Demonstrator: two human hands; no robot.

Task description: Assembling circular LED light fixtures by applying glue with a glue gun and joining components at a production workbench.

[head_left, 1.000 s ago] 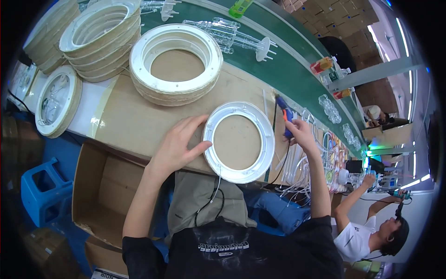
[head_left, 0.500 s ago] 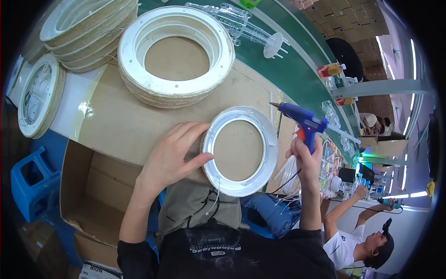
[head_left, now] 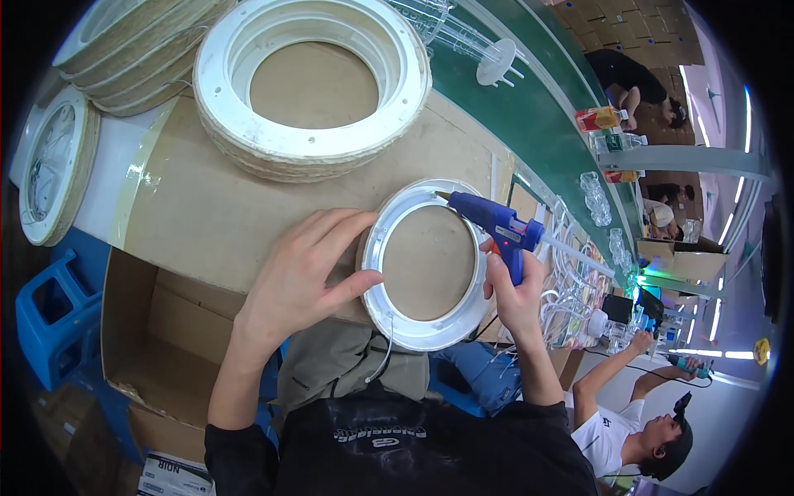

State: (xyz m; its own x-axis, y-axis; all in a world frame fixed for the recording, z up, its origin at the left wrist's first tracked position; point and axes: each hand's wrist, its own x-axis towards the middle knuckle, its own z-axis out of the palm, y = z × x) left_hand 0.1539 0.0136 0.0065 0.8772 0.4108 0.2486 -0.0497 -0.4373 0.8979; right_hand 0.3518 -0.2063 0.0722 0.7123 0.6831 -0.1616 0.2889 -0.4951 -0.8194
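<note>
A white ring (head_left: 426, 333) with a thin wire hanging from it rests at the table's near edge. My left hand (head_left: 298, 269) holds its left side, with the thumb on the rim and the fingers stretched along the outer edge. In my right hand (head_left: 521, 298) is a blue hot glue gun (head_left: 496, 221), gripped by its handle with a finger at the orange trigger. Its nozzle tip is over the ring's upper rim; whether it touches cannot be made out. A clear glue stick (head_left: 579, 255) sticks out of the gun's back.
A stack of larger white rings (head_left: 227, 107) stands beyond, with more stacked rings (head_left: 141, 70) at far left. An open cardboard box (head_left: 165, 331) and a blue stool (head_left: 54, 310) are at left. White cables (head_left: 562, 285) lie at right, near a co-worker (head_left: 620, 430).
My right hand has brought the glue gun left and down, so its nozzle has gone from beside the ring to over its upper rim. The left hand stays on the ring.
</note>
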